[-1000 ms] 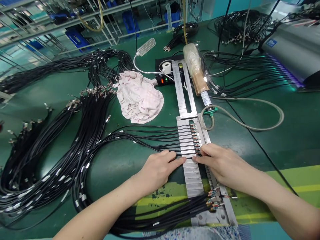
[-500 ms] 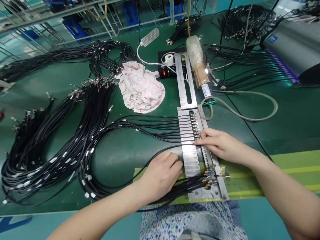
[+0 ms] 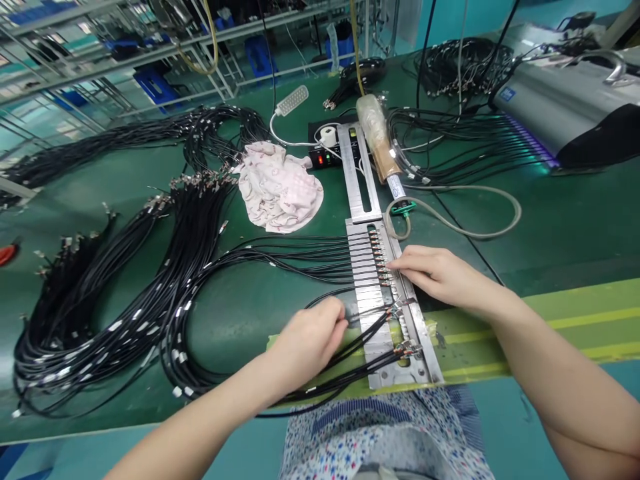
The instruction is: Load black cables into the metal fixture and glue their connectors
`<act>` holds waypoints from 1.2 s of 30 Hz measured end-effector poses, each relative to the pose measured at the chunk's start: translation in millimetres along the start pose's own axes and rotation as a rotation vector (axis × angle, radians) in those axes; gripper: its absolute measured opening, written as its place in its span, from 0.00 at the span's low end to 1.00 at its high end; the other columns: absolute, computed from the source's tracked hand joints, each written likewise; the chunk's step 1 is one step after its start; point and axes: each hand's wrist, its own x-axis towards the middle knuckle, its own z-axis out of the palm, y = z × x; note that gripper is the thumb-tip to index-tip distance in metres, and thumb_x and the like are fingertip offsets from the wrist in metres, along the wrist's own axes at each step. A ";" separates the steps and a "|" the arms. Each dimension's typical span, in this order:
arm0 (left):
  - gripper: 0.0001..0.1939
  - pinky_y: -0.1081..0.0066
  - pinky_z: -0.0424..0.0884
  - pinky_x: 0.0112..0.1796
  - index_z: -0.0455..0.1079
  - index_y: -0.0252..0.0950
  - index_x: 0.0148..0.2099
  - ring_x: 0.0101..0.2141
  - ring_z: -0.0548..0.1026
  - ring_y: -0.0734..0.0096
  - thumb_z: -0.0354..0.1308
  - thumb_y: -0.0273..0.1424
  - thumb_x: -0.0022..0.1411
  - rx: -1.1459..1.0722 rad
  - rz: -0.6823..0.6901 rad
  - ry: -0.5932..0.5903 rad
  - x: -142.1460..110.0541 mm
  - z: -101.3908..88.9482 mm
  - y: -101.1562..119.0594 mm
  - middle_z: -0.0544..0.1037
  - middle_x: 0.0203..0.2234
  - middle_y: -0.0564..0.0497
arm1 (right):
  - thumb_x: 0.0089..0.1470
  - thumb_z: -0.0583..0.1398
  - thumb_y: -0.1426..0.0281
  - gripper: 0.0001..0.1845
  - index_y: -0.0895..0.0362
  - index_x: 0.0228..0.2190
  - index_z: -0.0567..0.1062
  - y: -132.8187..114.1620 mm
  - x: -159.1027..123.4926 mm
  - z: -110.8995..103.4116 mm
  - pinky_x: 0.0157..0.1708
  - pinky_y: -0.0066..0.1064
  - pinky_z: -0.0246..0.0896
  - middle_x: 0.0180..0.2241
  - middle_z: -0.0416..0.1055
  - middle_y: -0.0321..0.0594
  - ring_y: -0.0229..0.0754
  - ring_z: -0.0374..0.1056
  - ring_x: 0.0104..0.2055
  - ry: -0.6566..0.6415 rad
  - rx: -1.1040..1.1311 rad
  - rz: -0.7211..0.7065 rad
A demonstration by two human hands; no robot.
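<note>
My left hand [image 3: 317, 333] is closed around several thin black cables [image 3: 363, 340], left of a slotted metal fixture [image 3: 363, 257]. The connector ends [image 3: 395, 310] of these cables lie over the fixture. My right hand [image 3: 435, 273] has thumb and forefinger pinched together at the row of small cable connectors [image 3: 377, 250] seated along the fixture. Whether a connector is between those fingertips is hidden. More cables run side by side through the fixture's slots from the left. Another bunch of connector ends [image 3: 407, 348] rests on the fixture's near end.
Thick bundles of black cable [image 3: 165, 267] cover the left of the green table. Behind the fixture lie a crumpled cloth [image 3: 280, 190], a small lamp [image 3: 293, 100] and a wrapped dispenser [image 3: 375, 127] with a looped hose [image 3: 517, 213]. A grey machine with purple light [image 3: 575, 100] stands at right.
My left hand has lifted several cables from the near bunch and brought their ends farther up the fixture. My right hand has shifted slightly up along the connector row. The camera view has tilted.
</note>
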 end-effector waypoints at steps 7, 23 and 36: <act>0.12 0.71 0.61 0.28 0.61 0.36 0.34 0.31 0.65 0.67 0.39 0.24 0.66 0.397 0.050 0.182 9.4 7.5 -27.2 0.67 0.29 0.49 | 0.58 0.49 0.72 0.17 0.56 0.42 0.75 2.8 -1.5 -5.9 0.35 0.30 0.63 0.33 0.72 0.41 0.39 0.69 0.35 0.014 -0.024 0.028; 0.11 0.70 0.58 0.29 0.64 0.36 0.34 0.30 0.62 0.66 0.43 0.19 0.62 0.536 0.166 0.178 8.5 19.6 -36.2 0.66 0.27 0.50 | 0.54 0.49 0.79 0.22 0.52 0.46 0.72 -19.2 -18.1 11.0 0.32 0.29 0.59 0.33 0.66 0.42 0.39 0.63 0.33 -0.147 -0.278 0.018; 0.14 0.70 0.61 0.29 0.65 0.36 0.46 0.30 0.62 0.67 0.43 0.20 0.62 0.432 0.252 0.070 11.3 9.8 -43.3 0.66 0.30 0.50 | 0.49 0.53 0.81 0.19 0.53 0.39 0.75 -25.0 -1.1 25.4 0.27 0.29 0.48 0.32 0.63 0.40 0.39 0.58 0.32 -0.200 -0.415 -0.079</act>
